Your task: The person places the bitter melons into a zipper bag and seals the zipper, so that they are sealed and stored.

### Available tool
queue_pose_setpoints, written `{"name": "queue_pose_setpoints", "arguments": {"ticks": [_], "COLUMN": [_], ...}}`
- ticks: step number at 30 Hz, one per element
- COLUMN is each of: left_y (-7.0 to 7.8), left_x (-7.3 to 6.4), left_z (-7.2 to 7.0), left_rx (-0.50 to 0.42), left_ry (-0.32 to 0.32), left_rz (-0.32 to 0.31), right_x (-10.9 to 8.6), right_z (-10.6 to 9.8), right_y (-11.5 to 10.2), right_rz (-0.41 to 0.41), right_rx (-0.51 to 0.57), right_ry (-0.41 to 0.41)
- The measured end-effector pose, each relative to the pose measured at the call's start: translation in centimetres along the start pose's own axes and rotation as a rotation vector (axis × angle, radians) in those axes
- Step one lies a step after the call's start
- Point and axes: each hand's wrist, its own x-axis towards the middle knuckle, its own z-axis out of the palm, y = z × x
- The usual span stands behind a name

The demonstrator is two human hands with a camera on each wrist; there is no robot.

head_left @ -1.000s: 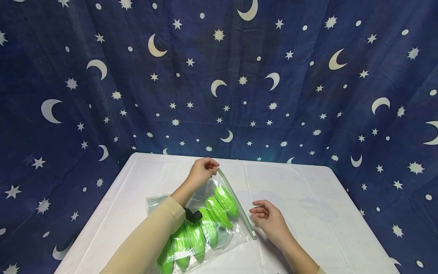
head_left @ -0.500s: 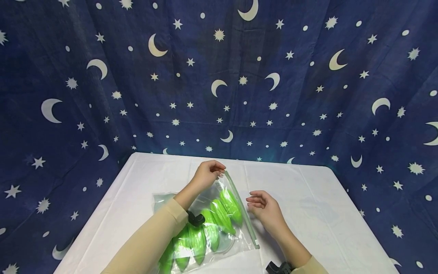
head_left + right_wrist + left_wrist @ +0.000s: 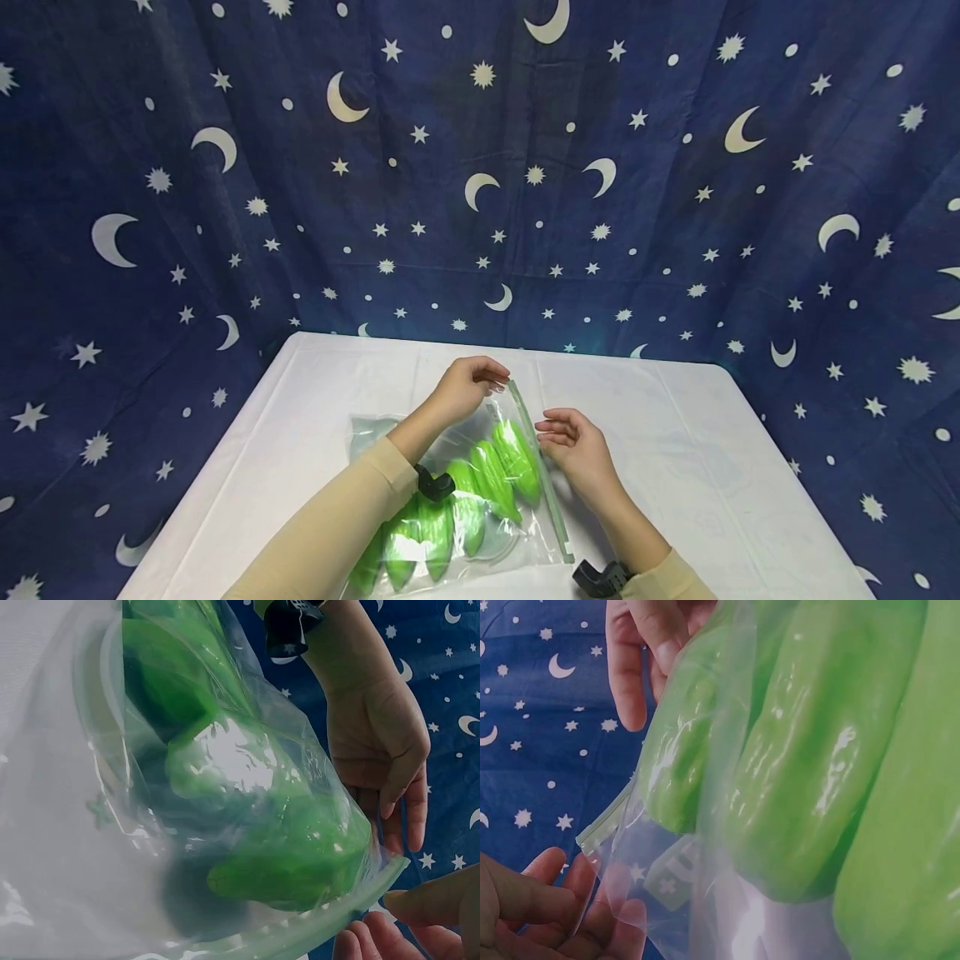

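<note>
A large clear zip bag point(image 3: 525, 542) with a pale green closure strip point(image 3: 553, 504) leans over the table. Inside lie several glossy, long green fruits or vegetables point(image 3: 491, 483), their exact kind unclear. My left hand point(image 3: 468, 389) pinches the bag's far top corner at one end of the strip; in the left wrist view that corner sits among its fingers point(image 3: 577, 889). My right hand point(image 3: 583, 450) is beside the strip, fingers loosely bent, fingertips right at its edge. In the right wrist view its thumb and fingers point(image 3: 382, 937) are spread apart close to the strip.
A white-covered table point(image 3: 720, 467) lies underneath. Behind it hangs a dark blue cloth point(image 3: 450, 167) with moons and stars. A black wrist device point(image 3: 433, 483) is on the left wrist, another black device point(image 3: 600, 577) on the right.
My left hand has shifted right and slightly nearer with the bag's corner, and the strip has moved along. My right hand has risen and moved left to the strip.
</note>
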Motion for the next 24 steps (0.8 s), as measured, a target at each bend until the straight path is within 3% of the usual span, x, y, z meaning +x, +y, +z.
{"name": "queue_pose_setpoints", "arguments": {"ticks": [13, 24], "left_y": [0.25, 0.07], "left_x": [-0.2, -0.64], "left_z": [0.77, 0.2], "left_rx": [0.008, 0.056], "left_ry": [-0.05, -0.085], "left_rz": [0.015, -0.003], "right_x": [0.58, 0.41], "right_z": [0.34, 0.37], "right_y": [0.47, 0.57], "right_rz": [0.011, 0.027], "right_rx": [-0.031, -0.059], "right_ry": [0.021, 0.03]}}
